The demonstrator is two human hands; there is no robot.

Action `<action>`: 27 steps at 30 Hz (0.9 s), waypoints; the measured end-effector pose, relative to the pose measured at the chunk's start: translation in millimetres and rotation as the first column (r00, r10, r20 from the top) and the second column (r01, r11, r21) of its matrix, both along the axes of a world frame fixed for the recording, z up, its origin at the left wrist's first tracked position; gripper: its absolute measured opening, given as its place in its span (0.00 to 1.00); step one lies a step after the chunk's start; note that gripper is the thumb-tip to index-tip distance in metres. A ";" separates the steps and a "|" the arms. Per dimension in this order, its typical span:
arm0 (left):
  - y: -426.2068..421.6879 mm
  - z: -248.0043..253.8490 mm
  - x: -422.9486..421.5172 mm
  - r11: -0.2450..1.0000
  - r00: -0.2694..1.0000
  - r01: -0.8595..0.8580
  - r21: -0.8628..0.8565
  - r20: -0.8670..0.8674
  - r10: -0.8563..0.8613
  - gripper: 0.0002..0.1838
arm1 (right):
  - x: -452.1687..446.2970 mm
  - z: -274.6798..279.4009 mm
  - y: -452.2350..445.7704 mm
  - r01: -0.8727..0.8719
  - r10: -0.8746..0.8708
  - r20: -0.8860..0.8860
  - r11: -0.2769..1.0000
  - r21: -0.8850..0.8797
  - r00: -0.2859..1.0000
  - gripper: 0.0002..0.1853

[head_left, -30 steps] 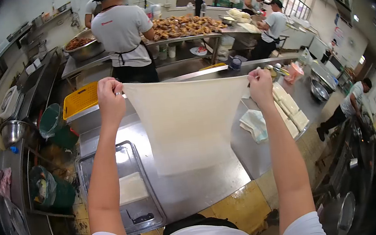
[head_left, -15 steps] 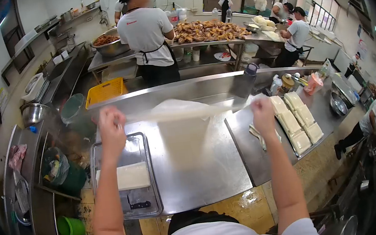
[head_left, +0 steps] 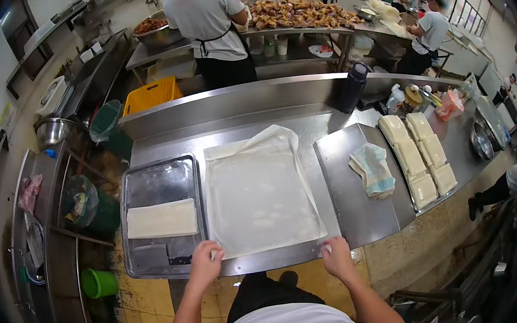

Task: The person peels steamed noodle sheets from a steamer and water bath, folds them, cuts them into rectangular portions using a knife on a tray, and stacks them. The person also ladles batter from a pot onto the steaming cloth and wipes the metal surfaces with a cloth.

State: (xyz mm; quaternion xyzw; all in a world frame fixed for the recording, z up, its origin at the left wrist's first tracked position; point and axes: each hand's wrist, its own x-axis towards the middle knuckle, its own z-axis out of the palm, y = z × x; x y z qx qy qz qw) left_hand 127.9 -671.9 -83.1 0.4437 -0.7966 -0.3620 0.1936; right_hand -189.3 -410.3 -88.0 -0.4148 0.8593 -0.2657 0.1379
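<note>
A thin, pale, translucent sheet [head_left: 259,193] that looks like rolled dough lies spread on the steel table. Its far edge is rumpled and partly folded over. My left hand [head_left: 206,261] is closed in a pinch at the sheet's near left corner, beside the tray's edge. At the near right corner, my right hand [head_left: 338,256] is also pinched closed. To the left, a metal tray [head_left: 158,179] holds a pale rectangular stack [head_left: 161,219]. A knife [head_left: 150,255] lies in the tray's near end, its dark handle partly hidden by my left hand.
Right of the sheet, a folded cloth [head_left: 373,171] rests on a steel board [head_left: 355,214]. Beyond it, a tray holds several pale folded packets [head_left: 407,153]. A dark bottle [head_left: 352,88] stands at the back ledge. Across it, a person [head_left: 209,25] works near piled browned food [head_left: 300,15].
Both hands have come down and toward me from a raised position. The sheet, blurred in the air before, now lies flat on the table. My view has tilted down.
</note>
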 end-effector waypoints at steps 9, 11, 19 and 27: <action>-108.7 -39.9 -168.6 0.949 0.943 0.292 -0.116 0.198 -0.266 0.28 | -82.6 -4.3 -203.9 -0.102 0.114 0.068 0.981 -0.163 0.991 0.19; -136.0 -40.0 -192.9 0.938 0.912 0.323 -0.129 0.309 -0.271 0.32 | -95.7 -13.2 -254.9 -0.154 0.165 0.084 0.981 -0.118 0.983 0.22; -248.1 -71.0 -227.2 0.934 0.860 0.305 -0.189 0.476 -0.184 0.40 | -149.1 -74.5 -386.5 -0.201 0.254 -0.114 0.917 0.346 0.961 0.38; -219.5 -71.9 -233.4 0.888 0.779 0.455 -0.067 0.514 -0.361 0.40 | -75.7 -64.0 -400.9 -0.361 0.348 0.095 0.885 0.294 0.932 0.38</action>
